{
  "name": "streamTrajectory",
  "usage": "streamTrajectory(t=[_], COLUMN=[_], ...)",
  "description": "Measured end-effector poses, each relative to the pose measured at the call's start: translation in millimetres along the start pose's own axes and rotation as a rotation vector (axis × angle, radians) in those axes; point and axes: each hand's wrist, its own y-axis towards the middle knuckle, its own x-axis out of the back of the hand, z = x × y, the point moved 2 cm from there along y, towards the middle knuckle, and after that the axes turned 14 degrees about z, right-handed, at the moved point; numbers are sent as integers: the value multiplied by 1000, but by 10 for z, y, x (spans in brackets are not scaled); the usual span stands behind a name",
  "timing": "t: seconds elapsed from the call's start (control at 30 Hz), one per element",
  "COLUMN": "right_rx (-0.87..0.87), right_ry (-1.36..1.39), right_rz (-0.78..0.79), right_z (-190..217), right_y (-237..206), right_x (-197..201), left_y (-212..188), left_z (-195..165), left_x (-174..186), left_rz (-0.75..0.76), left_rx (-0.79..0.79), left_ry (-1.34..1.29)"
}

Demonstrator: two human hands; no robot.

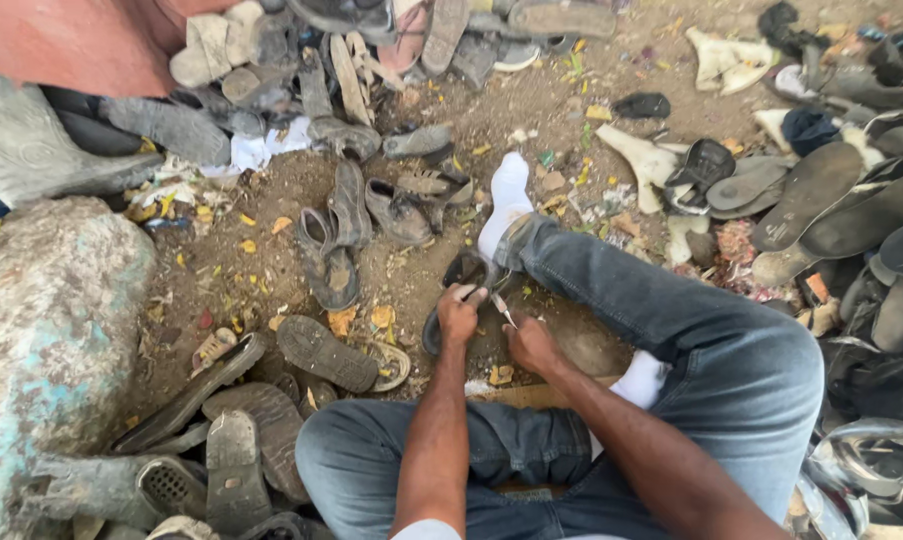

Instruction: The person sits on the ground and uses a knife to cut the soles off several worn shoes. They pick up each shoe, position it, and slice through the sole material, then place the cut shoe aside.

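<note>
Dusty ground (271, 190) lies strewn with worn sandals. Left hand (458, 315) grips a dark sole (461, 272); just beside it, right hand (529, 345) pinches a small blade (502, 310) against that sole.

1 head-worn camera looks steeply down, close over the seated person's lap, perhaps tilted slightly forward.
</note>
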Motion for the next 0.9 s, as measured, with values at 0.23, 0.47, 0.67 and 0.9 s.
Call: streamTrajectory(t=[0.23,0.47,0.67,0.9], right_rx=[-6,-64,-23,67], right_ry=[-68,-99,-140,-92], right_rz=[60,95,103,176], right_z=[-61,-60,24,88], right_y=[12,21,-243,-485], right_x=[-199,-292,-408,-469], left_y=[-33,-18,-32,35], left_z=[58,57,135,194], left_x=[27,39,80,219], left_rz=[-6,-45,-122,-211], left_rx=[145,107,109,162], left_ry=[-222,-458,-863,-1044])
